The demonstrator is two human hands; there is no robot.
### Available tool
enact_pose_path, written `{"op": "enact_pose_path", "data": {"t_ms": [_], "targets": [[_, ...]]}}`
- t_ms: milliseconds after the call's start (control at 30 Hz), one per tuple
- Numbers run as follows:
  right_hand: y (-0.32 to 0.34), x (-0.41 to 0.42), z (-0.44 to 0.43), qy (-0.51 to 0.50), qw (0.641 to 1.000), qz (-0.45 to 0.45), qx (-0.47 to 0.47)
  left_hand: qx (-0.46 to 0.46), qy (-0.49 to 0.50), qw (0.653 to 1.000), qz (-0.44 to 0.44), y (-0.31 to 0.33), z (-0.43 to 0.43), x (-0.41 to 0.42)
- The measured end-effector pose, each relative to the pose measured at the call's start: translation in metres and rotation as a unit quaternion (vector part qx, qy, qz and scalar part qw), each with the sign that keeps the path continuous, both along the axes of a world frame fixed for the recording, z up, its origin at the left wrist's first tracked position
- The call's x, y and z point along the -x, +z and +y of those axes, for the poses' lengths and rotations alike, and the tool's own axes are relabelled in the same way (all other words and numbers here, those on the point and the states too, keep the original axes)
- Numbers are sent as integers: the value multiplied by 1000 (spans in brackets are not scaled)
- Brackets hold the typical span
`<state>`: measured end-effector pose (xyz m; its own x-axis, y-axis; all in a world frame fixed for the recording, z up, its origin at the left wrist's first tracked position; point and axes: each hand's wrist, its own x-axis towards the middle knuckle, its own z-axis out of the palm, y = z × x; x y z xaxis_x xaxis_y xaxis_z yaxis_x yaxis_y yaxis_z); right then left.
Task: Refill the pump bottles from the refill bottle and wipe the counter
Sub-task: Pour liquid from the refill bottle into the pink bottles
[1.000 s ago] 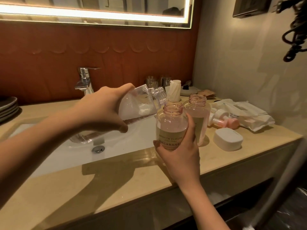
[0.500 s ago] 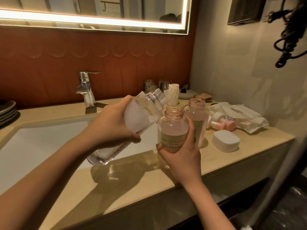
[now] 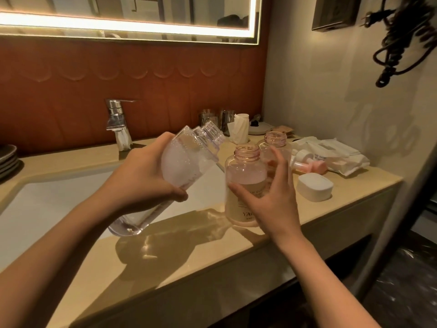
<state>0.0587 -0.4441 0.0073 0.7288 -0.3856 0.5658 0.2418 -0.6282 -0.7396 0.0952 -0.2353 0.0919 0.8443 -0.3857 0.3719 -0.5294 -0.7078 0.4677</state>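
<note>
Across the lower view from 8 o'clock to 3 o'clock, beige counter [image 3: 165, 268]. Sunk into it at 9 o'clock, white sink [image 3: 47, 204]. At 11 o'clock, mirror [image 3: 118, 5] edged with a lit strip, above a red-brown wall panel [image 3: 71, 79]. On the pale wall at 2 o'clock, black coiled cord [image 3: 399, 39].

Hands apart, one at each bottle. Wrapped round the middle of the clear refill bottle [image 3: 186, 162], left hand [image 3: 142, 176], thumb underneath. Bottle held in the air and tilted, open neck aimed at 1 o'clock, base down at 7 o'clock over the sink's front rim. White foam in its upper half, a little clear liquid at the base. Its mouth near the 10 o'clock side of the near pump bottle [image 3: 243, 176], higher than that bottle's mouth and not over it.

Upright on the counter at the view's centre, that near pump bottle: uncapped, pink-tinted, pale label low down. Against its 4 o'clock side, right hand [image 3: 272, 197], fingers splayed and nearly straight, thumb tip on the label, not curled round. Just behind at 1 o'clock, second pump bottle [image 3: 275, 147], also uncapped and upright, partly hidden by those fingers.

At 3 o'clock of the bottles, crumpled white packet [image 3: 331, 157]. Nearer the front edge at 4 o'clock, white lidded box [image 3: 314, 187]. Between packet and bottles, pink-and-white pump tops [image 3: 307, 165] lying flat; number hard to tell.

At the sink's 12 o'clock rim, chrome faucet [image 3: 117, 121]. At 12 o'clock of the bottles by the wall, white paper roll [image 3: 241, 131] and metal cups [image 3: 208, 119]. At the 9 o'clock edge, stacked dark plates [image 3: 8, 159].
</note>
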Motion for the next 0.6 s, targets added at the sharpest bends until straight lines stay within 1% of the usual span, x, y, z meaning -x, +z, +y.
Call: {"op": "enact_pose_path", "data": {"t_ms": [100,167,200,267,333,467,533,600], "targets": [[9,-1,13,-79,995,-9,52,-1,4,1000,-6,0,4,0],[12,-5,15,-106,991,7,81,-3,4,1000,-10,-1,5,1],[12,-7,14,-106,991,11,79,-3,5,1000,-11,-1,5,1],[14,-9,8,-66,997,10,48,0,5,1000,-12,-2,4,2],[16,-9,-1,-4,1000,13,28,4,2,1000,-10,-2,4,3],[18,-9,-19,96,993,51,39,-3,-1,1000,-5,-2,2,5],[16,-9,-22,112,991,57,32,-5,-1,1000,-3,-1,0,6],[14,-8,-18,99,994,44,25,-10,0,1000,-4,0,-2,7]]}}
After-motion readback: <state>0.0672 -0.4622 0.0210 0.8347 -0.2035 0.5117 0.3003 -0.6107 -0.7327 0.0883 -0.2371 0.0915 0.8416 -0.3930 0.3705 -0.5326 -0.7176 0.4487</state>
